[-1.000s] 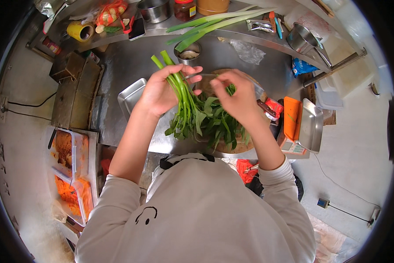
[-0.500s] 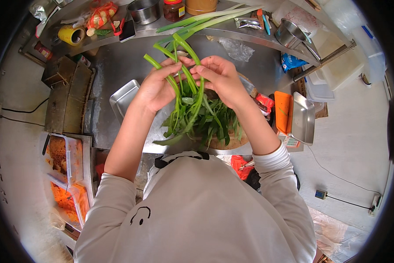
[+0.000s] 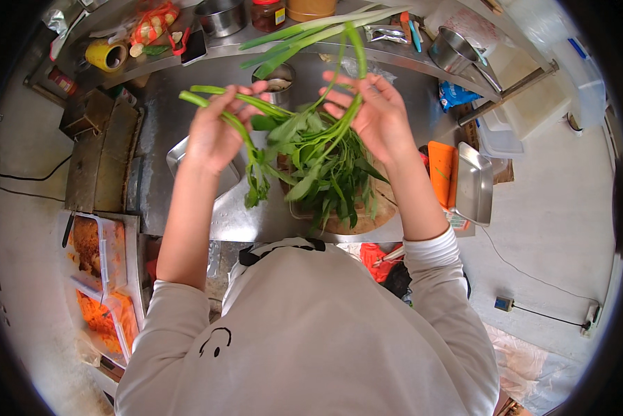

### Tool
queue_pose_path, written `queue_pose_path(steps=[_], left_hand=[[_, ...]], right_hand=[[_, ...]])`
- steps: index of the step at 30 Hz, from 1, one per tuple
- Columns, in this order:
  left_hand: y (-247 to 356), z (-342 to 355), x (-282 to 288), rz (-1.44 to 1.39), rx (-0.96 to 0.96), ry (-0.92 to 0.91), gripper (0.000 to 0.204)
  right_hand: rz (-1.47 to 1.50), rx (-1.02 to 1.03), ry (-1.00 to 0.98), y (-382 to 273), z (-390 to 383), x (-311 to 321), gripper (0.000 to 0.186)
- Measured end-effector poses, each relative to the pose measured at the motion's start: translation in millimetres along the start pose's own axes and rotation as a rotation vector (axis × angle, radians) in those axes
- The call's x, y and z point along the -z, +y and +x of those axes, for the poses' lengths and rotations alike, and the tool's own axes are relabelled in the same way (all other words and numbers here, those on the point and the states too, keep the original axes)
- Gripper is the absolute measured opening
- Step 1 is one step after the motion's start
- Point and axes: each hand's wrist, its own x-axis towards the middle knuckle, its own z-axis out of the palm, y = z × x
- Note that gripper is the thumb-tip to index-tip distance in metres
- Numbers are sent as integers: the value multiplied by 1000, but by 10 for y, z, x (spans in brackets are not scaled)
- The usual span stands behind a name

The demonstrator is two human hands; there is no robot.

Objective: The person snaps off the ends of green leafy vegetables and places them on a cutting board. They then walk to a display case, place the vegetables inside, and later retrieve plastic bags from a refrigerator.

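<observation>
My left hand (image 3: 218, 128) holds green stems (image 3: 195, 96) between thumb and fingers, their leaves hanging toward the middle. On the right, my right hand (image 3: 374, 121) has longer upright stems (image 3: 354, 43) between thumb and spread-looking fingers. Between and below both hands lies a heap of leafy greens (image 3: 329, 177), partly covering a round wooden board (image 3: 363, 223). Behind the greens stands a small metal pot (image 3: 288, 73) with pale contents I cannot make out. A steel tray (image 3: 176, 156) is partly hidden behind my left wrist.
A steel shelf (image 3: 408, 61) at the back holds long leeks (image 3: 301, 38), pots and jars. Right of the board are an orange tray (image 3: 440, 177) and a steel tray (image 3: 472, 194). At left stand a metal box (image 3: 96, 170) and plastic containers (image 3: 103, 256) of orange food.
My hands have moved apart, left hand leftward, right hand rightward and up, splitting the stems they held close together. The leafy bunch has spread between them.
</observation>
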Motion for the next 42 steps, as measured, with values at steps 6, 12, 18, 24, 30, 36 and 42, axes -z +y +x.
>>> queue_pose_path(steps=[6,12,18,24,30,36,42], left_hand=[[395,-219,354,-139,-97,49,22],[609,-476,643,-156,-255,108,24],[681,-697,787,-132,-313,198,23],[637,-780,807,-145,-299,165,21],[636,-799,875,-128,-289,117,21],[613,-885,707,-101,-306,239,18],[451,-850,387,262,-103,206,13]], right_hand=[[239,25,98,-281,-56,331,15],[351,-97,-11,-388,-84,605,18],[531,-70,-21,-417,-107,632,19],[541,-86,-72,-462,-77,571,19],[633,-153,-23,-386,-2,647,18],[747,-240,265,-210,50,853,9],[717,-272,191,-151,74,799,9]])
